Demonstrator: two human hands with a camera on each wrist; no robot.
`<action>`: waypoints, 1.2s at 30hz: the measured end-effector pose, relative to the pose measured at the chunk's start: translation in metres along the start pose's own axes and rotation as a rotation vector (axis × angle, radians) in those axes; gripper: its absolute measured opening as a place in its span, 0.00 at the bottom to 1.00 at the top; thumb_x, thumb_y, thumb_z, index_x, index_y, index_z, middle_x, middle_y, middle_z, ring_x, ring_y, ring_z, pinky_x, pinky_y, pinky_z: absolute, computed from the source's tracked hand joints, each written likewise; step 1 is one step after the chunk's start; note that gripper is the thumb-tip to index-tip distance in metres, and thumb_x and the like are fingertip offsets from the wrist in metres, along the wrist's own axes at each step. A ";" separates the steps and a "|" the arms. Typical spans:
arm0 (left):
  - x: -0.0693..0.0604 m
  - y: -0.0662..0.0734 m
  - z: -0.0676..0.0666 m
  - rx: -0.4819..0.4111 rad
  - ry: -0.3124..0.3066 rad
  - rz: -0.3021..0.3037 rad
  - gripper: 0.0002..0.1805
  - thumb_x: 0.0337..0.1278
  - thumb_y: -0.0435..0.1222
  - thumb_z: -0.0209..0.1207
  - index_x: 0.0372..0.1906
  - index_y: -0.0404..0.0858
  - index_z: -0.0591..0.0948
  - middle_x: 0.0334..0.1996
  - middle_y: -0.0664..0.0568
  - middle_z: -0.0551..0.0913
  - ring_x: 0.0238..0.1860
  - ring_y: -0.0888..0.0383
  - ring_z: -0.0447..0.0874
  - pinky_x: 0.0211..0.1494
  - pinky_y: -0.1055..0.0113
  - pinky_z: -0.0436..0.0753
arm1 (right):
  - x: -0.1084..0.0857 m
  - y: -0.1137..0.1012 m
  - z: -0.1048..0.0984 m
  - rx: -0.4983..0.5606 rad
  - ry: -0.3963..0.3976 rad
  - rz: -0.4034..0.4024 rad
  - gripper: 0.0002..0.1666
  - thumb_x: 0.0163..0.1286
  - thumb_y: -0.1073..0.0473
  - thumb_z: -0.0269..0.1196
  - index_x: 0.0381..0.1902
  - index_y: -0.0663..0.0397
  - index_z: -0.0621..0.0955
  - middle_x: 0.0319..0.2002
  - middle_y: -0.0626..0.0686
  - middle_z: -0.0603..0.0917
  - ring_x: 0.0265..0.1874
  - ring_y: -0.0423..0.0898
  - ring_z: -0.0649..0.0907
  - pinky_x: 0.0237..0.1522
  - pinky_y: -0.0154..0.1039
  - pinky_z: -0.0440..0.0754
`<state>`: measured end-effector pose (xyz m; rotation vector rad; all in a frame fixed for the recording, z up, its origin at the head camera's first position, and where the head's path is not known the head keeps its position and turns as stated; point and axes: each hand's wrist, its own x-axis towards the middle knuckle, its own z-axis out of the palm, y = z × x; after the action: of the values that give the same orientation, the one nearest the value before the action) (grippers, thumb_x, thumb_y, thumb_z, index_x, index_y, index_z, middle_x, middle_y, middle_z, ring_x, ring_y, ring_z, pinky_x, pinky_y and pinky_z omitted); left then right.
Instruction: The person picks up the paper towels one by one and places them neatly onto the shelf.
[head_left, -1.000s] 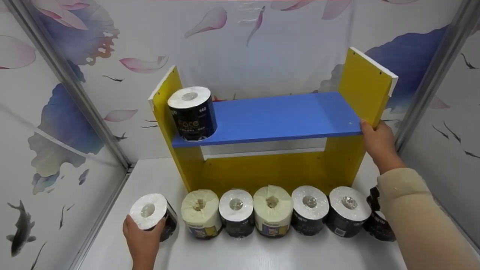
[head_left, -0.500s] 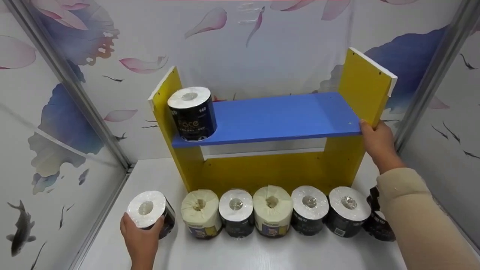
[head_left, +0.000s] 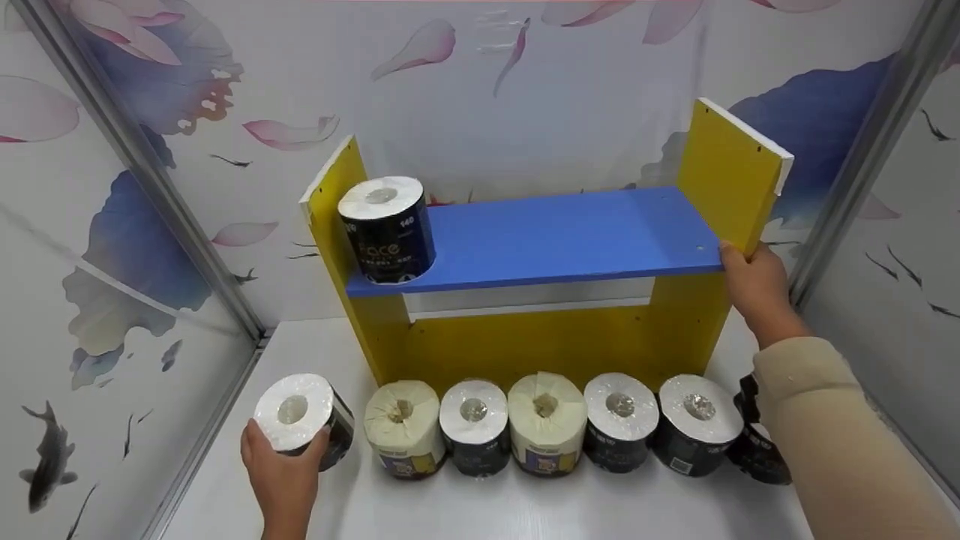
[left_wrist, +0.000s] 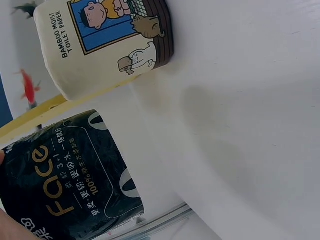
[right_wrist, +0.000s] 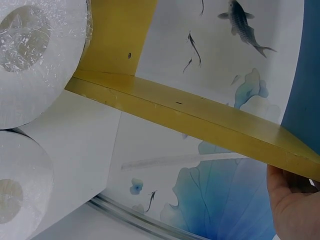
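My left hand (head_left: pixel 281 480) grips a toilet paper roll (head_left: pixel 294 411) in dark wrapping, thumb and fingers on opposite sides. Gold "Face" lettering shows on this roll (left_wrist: pixel 70 175) in the left wrist view, where only bits of the hand appear at the edge. At the right of a yellow and blue shelf (head_left: pixel 555 236), my right hand (head_left: pixel 761 292) holds the side panel, with the thumb near the blue board's front corner. The right wrist view shows that hand (right_wrist: pixel 297 205) against the yellow panel (right_wrist: pixel 200 117). Another dark roll (head_left: pixel 390 240) stands at the blue board's left end.
Several rolls line the white table (head_left: pixel 525 510) before the shelf. Among them are two cream-wrapped ones, a left one (head_left: pixel 405 427) and a middle one (head_left: pixel 547 424); the others are dark. My right sleeve partly covers the rightmost roll (head_left: pixel 761 450). Patterned walls enclose the table.
The left hand's roll has shifted slightly left, then up in the head view, the fingers still round it. My right hand keeps its hold on the side panel.
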<state>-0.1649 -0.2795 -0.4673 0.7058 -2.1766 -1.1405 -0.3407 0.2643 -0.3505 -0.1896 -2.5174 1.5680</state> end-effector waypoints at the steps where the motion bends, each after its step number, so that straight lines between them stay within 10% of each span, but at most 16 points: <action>1: 0.000 0.001 -0.001 -0.002 -0.001 0.000 0.57 0.43 0.34 0.70 0.74 0.27 0.45 0.70 0.28 0.51 0.71 0.33 0.49 0.71 0.40 0.52 | 0.000 0.000 0.000 -0.001 0.002 0.003 0.45 0.74 0.35 0.38 0.72 0.67 0.55 0.65 0.70 0.64 0.61 0.63 0.67 0.63 0.59 0.65; 36: -0.013 0.047 -0.015 -0.126 -0.026 0.069 0.59 0.45 0.35 0.71 0.75 0.30 0.44 0.73 0.33 0.47 0.73 0.36 0.47 0.71 0.42 0.53 | 0.000 0.000 0.001 -0.018 0.004 -0.028 0.43 0.74 0.36 0.37 0.69 0.67 0.60 0.61 0.69 0.66 0.55 0.60 0.69 0.56 0.58 0.68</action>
<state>-0.1541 -0.2552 -0.4233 0.5597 -2.1120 -1.2451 -0.3408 0.2639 -0.3510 -0.1582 -2.5208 1.5336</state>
